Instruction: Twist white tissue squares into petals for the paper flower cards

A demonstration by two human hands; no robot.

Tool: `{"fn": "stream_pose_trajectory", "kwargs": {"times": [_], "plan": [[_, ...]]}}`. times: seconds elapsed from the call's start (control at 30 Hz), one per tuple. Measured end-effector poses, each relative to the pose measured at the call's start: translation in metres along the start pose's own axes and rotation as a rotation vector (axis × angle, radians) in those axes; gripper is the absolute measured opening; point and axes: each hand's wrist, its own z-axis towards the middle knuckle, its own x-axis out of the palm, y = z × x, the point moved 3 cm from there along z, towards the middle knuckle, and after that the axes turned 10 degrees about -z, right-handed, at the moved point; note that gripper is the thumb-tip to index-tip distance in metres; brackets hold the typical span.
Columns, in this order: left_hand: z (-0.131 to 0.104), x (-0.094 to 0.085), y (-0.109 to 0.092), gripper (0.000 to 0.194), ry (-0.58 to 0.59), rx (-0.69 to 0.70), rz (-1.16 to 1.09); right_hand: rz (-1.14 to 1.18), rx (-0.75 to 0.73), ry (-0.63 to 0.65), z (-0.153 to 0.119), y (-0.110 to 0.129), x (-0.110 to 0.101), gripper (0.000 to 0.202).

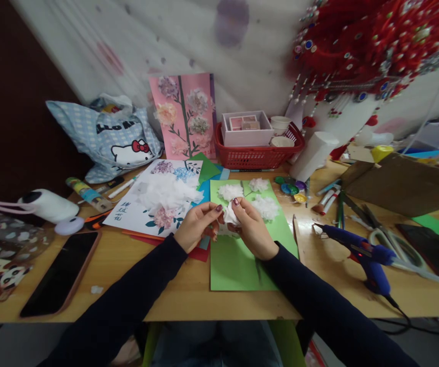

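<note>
My right hand [255, 229] pinches a small crumpled piece of white tissue paper [230, 213] between thumb and fingers. Close beside it, my left hand [199, 227] has its thumb and fingers pressed together at the left edge of the same piece. Both hands are over a light green sheet [238, 270], which has white ruffled paper flowers [265, 208] and a thin dark green stem on it. To the left, a pile of loose white tissue [165, 191] lies on a white sheet [122, 211] decorated with flowers and handwriting.
A blue glue gun [357, 247] with a lit red light lies right, near scissors [389, 239]. A phone [62, 272] rests left. Behind are a red basket [257, 158], a pink flower picture [177, 132], paint pots [290, 188] and a checked bag [108, 137].
</note>
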Motion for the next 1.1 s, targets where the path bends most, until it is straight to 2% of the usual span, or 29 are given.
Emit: {"fn": "stream_pose_trajectory", "kwargs": {"times": [0.5, 1.1], "plan": [[-0.0005, -0.0012, 0.0002, 0.040, -0.006, -0.050, -0.013, 0.036, 0.000, 0.004, -0.0015, 0.0031, 0.0022, 0.048], [0.0003, -0.0033, 0.0018, 0.030, -0.010, -0.029, 0.003, 0.054, 0.010, 0.012, -0.0026, 0.0025, 0.0022, 0.045]]}}
